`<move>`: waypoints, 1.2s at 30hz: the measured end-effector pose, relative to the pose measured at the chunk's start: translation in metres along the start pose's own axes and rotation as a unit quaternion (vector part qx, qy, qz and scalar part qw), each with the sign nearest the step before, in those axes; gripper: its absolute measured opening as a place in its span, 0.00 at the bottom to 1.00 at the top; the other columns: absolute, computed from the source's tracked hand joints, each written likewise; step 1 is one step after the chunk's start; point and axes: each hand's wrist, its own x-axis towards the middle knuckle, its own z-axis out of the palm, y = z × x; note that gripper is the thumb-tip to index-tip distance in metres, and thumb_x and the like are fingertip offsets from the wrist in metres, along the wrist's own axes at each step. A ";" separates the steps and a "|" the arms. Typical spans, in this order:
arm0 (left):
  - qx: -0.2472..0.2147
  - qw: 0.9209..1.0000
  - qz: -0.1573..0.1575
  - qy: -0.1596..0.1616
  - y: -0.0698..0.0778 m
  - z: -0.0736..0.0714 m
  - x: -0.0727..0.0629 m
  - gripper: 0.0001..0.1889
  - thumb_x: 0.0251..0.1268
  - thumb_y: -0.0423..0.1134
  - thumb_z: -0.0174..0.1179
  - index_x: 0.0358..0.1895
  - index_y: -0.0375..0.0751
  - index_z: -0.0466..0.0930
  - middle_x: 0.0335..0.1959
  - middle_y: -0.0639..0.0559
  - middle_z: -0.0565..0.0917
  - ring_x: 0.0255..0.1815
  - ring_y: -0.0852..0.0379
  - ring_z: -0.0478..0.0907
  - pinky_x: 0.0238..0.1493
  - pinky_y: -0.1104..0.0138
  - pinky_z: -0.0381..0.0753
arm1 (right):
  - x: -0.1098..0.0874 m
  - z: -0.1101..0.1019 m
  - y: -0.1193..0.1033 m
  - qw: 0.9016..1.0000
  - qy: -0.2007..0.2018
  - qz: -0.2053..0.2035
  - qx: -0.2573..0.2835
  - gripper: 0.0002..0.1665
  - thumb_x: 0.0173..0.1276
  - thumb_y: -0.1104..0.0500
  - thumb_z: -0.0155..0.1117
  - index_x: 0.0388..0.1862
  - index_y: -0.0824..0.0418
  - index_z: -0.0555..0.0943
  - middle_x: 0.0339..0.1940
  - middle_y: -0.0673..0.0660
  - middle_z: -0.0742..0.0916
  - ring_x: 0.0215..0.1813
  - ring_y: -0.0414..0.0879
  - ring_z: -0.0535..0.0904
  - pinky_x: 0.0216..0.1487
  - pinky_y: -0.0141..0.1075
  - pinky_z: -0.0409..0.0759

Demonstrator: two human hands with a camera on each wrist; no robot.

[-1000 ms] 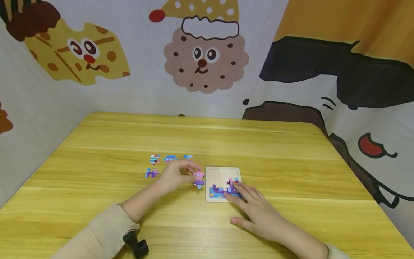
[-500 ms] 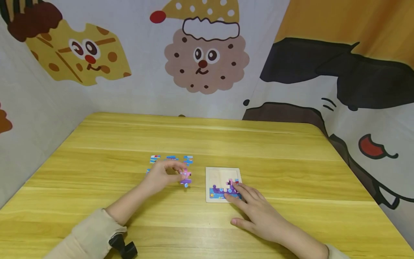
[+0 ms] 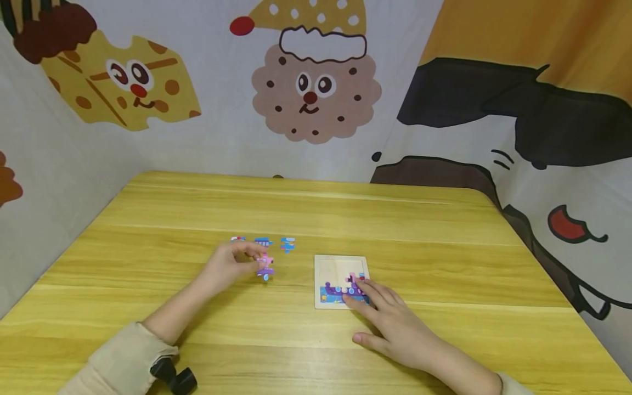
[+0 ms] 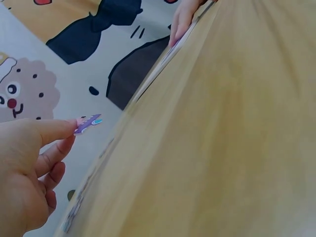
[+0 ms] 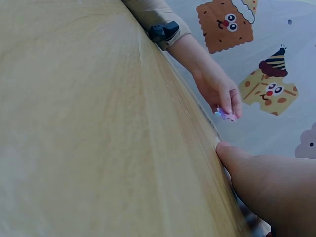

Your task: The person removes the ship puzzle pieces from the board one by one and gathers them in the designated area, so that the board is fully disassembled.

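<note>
My left hand (image 3: 228, 270) pinches a pink and purple jigsaw piece (image 3: 265, 267) between thumb and fingers, held above the table left of the puzzle tray. In the left wrist view the same piece (image 4: 88, 124) sticks out past the fingertips. My right hand (image 3: 395, 323) lies with its fingers spread, fingertips resting on the lower right of the square wooden puzzle tray (image 3: 326, 257). Fitted pieces (image 3: 333, 294), purple and blue, fill the tray's lower part and right side, partly covered by my fingers. Bare wood shows in its upper left.
Loose jigsaw pieces lie on the wooden table (image 3: 419, 230) behind my left hand: a blue one (image 3: 263, 241), another blue one (image 3: 287, 244), and a red and white one (image 3: 238, 238) partly hidden. A printed curtain (image 3: 207, 148) hangs behind the table.
My left hand has moved left, away from the tray, carrying the pink and purple jigsaw piece. It now covers some loose pieces. My right hand stays on the tray.
</note>
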 end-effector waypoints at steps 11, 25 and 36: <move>0.009 1.000 -0.013 -0.001 -0.008 -0.011 0.003 0.12 0.55 0.28 0.67 0.44 0.34 0.84 0.32 0.48 0.81 0.35 0.51 0.75 0.35 0.67 0.76 | 0.000 0.001 -0.001 1.000 0.005 -0.005 -0.004 0.39 0.69 0.35 0.51 0.75 0.44 0.59 0.77 0.58 0.57 0.74 0.58 0.53 0.67 0.57 0.54; 0.110 0.994 -0.003 -0.007 -0.017 -0.009 0.011 0.11 0.54 0.31 0.70 0.42 0.37 0.86 0.26 0.55 0.78 0.30 0.54 0.69 0.30 0.67 0.72 | 0.000 0.000 -0.001 1.000 0.004 -0.004 0.001 0.38 0.69 0.35 0.52 0.75 0.44 0.60 0.77 0.57 0.56 0.74 0.59 0.52 0.67 0.58 0.54; 0.171 0.985 0.017 -0.006 -0.016 -0.008 0.012 0.12 0.50 0.33 0.72 0.42 0.40 0.88 0.25 0.59 0.78 0.32 0.53 0.67 0.33 0.63 0.70 | 0.000 0.000 0.000 1.000 -0.004 0.003 0.003 0.39 0.69 0.34 0.51 0.75 0.43 0.59 0.77 0.56 0.55 0.75 0.57 0.51 0.67 0.57 0.53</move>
